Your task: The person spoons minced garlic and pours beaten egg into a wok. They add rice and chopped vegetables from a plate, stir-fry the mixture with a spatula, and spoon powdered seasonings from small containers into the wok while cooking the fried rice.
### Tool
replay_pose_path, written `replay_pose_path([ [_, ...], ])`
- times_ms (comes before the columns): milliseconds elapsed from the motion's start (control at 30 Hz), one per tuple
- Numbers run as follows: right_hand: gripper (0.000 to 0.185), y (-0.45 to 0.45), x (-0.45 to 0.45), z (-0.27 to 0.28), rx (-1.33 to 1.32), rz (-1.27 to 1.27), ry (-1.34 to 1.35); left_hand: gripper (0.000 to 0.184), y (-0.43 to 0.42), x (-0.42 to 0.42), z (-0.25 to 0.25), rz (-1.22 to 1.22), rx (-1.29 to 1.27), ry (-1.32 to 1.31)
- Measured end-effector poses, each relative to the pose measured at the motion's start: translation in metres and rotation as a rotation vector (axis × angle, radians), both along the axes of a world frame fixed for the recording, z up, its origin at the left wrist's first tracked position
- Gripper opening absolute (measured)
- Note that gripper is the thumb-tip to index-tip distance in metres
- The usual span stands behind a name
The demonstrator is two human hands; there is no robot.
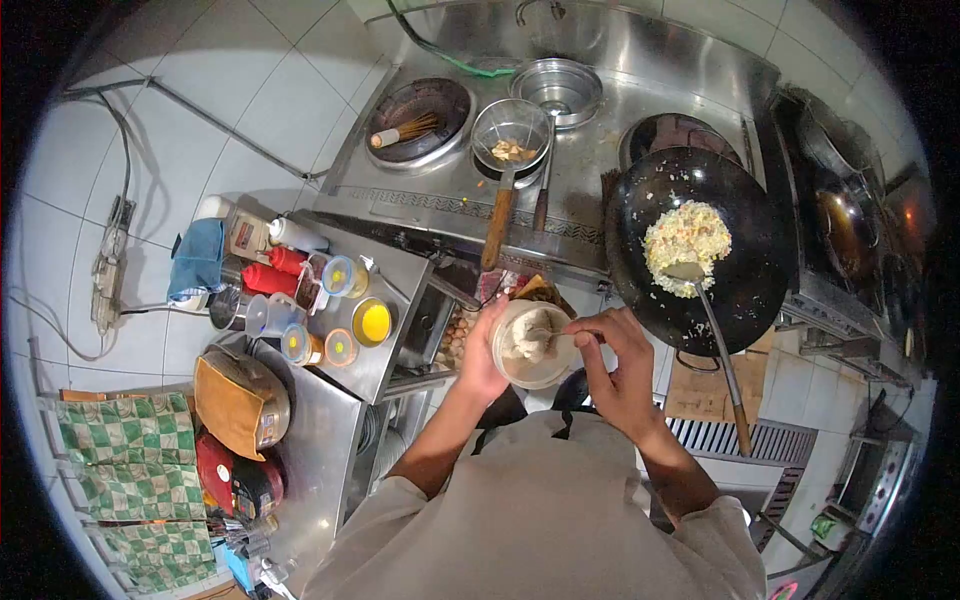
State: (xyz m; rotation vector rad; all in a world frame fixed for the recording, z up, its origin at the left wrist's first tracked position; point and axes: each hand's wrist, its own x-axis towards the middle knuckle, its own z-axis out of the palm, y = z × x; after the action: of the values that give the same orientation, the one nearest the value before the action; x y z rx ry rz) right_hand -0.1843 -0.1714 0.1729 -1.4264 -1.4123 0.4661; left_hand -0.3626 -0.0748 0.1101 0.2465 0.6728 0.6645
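Observation:
My left hand [482,360] is wrapped round a clear round plastic tub [535,377], held in front of my chest. Inside lies a white, powdery or grainy heap [524,338]. My right hand [622,375] pinches the thin handle of a small spoon [556,332], whose far end is in the white heap. Beyond my right hand sits a large black wok [745,235] with fried rice [690,238] in it. A long-handled ladle [715,335] rests with its bowl in the rice and its wooden handle over the near rim.
A wire strainer [497,215] with browned pieces lies across the stove [440,195]. Behind it stands a metal bowl [557,85]. On the left, a steel counter [335,400] carries red bottles [270,278], lidded tubs and a yellow-filled container [372,322]. Eggs [458,335] sit below.

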Motion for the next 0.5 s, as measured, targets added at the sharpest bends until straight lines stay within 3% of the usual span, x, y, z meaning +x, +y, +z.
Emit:
replay_pose_path([
  [167, 0.01, -0.004, 0.002, 0.004, 0.022, 0.009, 0.076, 0.051, 0.005, 0.014, 0.001, -0.076, 0.088, 0.029],
  [400, 0.011, 0.0, -0.01, 0.002, 0.023, -0.168, -0.01, 0.051, 0.018, 0.022, 0.005, -0.08, 0.161, 0.042],
  [500, 0.01, 0.007, -0.017, -0.004, -0.035, -0.084, 0.049, 0.049, 0.026, 0.023, -0.003, -0.043, 0.168, 0.091],
])
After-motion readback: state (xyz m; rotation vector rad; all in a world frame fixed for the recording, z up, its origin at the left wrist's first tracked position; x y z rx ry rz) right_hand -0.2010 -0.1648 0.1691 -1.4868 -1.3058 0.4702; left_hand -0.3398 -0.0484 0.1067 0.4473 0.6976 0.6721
